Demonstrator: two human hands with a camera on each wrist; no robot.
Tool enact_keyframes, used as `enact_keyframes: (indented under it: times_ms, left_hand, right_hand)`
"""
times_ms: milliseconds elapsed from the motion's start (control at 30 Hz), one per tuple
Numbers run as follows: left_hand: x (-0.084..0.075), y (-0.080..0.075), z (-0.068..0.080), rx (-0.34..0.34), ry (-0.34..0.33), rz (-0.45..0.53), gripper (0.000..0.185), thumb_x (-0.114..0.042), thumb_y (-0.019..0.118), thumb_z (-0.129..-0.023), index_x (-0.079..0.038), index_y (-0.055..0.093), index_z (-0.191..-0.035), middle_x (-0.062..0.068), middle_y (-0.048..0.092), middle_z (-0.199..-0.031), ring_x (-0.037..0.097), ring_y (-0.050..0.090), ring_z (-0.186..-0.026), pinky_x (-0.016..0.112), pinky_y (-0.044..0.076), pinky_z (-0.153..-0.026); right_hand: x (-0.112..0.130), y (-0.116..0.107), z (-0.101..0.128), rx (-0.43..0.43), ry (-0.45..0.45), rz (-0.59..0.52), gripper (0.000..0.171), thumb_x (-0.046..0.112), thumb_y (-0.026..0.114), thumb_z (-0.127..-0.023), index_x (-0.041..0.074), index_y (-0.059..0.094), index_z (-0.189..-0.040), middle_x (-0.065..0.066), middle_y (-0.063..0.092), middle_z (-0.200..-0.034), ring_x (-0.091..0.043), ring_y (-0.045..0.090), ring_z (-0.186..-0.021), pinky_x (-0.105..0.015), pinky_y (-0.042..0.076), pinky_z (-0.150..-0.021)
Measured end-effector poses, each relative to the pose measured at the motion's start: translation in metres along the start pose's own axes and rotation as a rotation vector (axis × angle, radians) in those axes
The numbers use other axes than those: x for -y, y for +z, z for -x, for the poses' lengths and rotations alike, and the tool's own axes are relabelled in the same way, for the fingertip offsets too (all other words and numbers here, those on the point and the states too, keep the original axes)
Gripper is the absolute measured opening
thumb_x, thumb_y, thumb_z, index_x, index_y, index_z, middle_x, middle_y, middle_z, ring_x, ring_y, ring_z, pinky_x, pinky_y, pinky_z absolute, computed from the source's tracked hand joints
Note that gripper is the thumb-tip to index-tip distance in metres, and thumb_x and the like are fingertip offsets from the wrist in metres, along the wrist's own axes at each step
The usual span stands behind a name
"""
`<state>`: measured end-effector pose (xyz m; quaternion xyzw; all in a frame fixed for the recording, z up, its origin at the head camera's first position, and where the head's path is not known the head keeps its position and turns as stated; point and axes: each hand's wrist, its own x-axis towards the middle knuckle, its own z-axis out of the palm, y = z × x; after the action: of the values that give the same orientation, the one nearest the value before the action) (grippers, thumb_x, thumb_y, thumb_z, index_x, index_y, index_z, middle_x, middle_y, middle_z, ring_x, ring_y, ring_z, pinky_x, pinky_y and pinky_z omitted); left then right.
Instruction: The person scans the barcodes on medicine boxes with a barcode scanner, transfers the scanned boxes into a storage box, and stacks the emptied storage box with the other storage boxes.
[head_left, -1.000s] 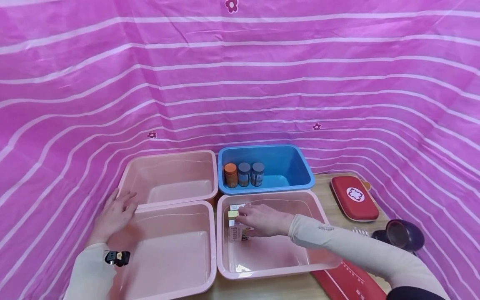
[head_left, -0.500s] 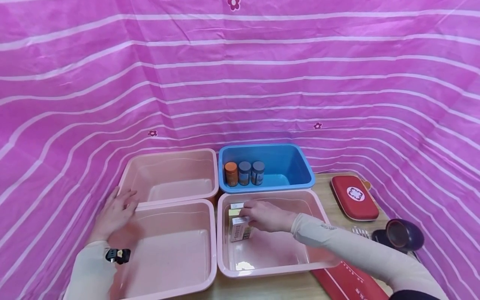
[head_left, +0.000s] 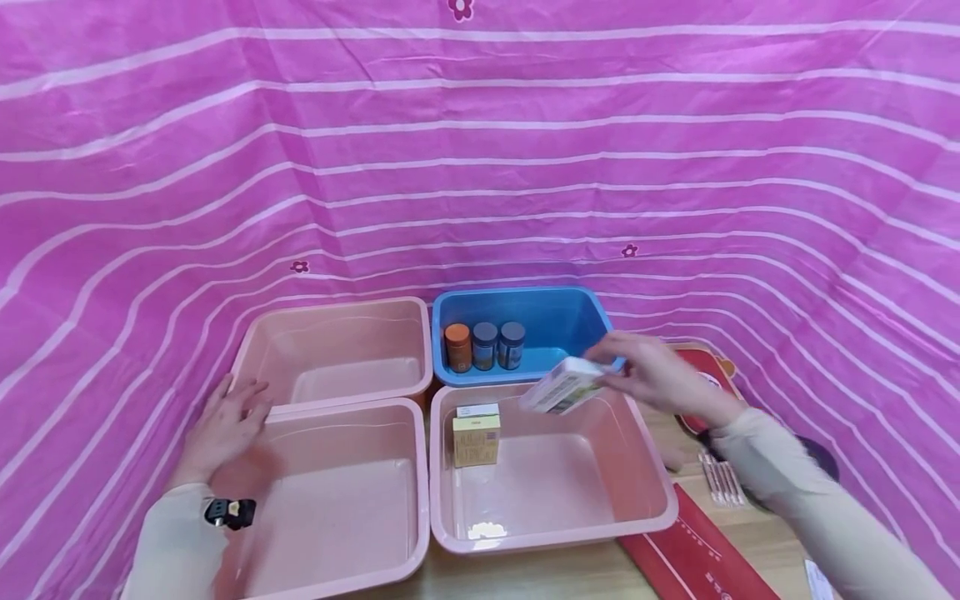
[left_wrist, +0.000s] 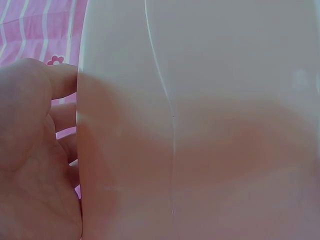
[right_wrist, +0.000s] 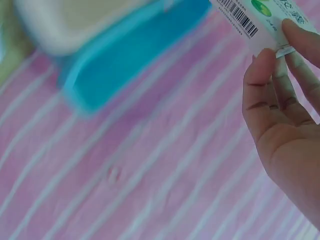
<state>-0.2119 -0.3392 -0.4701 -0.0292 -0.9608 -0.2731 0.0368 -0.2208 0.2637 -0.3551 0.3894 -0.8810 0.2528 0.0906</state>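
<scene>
My right hand [head_left: 660, 377] pinches one end of a white medicine box [head_left: 562, 387], which is tilted above the back of the front right pink bin [head_left: 558, 542]. In the right wrist view a barcode and a green print show on the box [right_wrist: 252, 22], held between thumb and fingertips. A yellow box [head_left: 476, 443] stands at the left side inside that bin, with another white box [head_left: 477, 411] behind it, mostly hidden. My left hand [head_left: 223, 427] rests at the left rim of the front left pink bin [head_left: 422, 500], fingers loosely bent along the outside of its wall.
Behind stand another pink bin [head_left: 427, 333] and a blue bin [head_left: 600, 312] with one orange jar [head_left: 458, 348] and two grey-capped jars. On the right lie a red case [head_left: 701, 362], partly hidden, a fork-like item [head_left: 723, 482] and a red pouch [head_left: 697, 550]. A striped pink cloth [head_left: 480, 183] encloses the table.
My right hand has lifted the white medicine box from in front of the yellow box, up and to the right, over the bin's back rim. My left hand stays in place.
</scene>
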Motion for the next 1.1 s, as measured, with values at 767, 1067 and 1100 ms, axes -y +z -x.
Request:
enact_keyframes:
  times_ms: [767, 1067, 1100]
  left_hand:
    - [0.002, -0.001, 0.000, 0.022, -0.008, -0.003, 0.061, -0.039, 0.039, -0.110, 0.011, 0.045, -0.144, 0.040, 0.031, -0.156, 0.051, -0.003, -0.156, 0.079, 0.008, -0.117]
    - [0.000, -0.001, -0.001, 0.017, -0.005, -0.003, 0.060, -0.038, 0.040, -0.110, 0.011, 0.046, -0.144, 0.041, 0.032, -0.154, 0.051, -0.002, -0.156, 0.080, 0.010, -0.116]
    - [0.000, -0.001, -0.001, 0.019, -0.005, -0.003, 0.061, -0.039, 0.039, -0.110, 0.011, 0.046, -0.144, 0.041, 0.032, -0.154, 0.051, -0.002, -0.156, 0.080, 0.010, -0.116]
  right_hand:
    - [-0.119, -0.040, 0.198, -0.030, 0.454, 0.219, 0.031, 0.004, 0.085, -0.076, 0.005, 0.075, -0.105, 0.000, 0.076, -0.085, 0.008, 0.060, -0.076, -0.022, 0.052, -0.065]
    - [-0.125, -0.027, 0.215, -0.028, 0.513, 0.218, 0.030, 0.004, 0.086, -0.073, 0.006, 0.077, -0.101, -0.001, 0.075, -0.084, 0.006, 0.059, -0.076, -0.026, 0.053, -0.064]
    - [-0.124, -0.026, 0.215, -0.023, 0.521, 0.218, 0.030, 0.004, 0.087, -0.073, 0.007, 0.077, -0.101, -0.001, 0.075, -0.084, 0.006, 0.059, -0.076, -0.025, 0.052, -0.064]
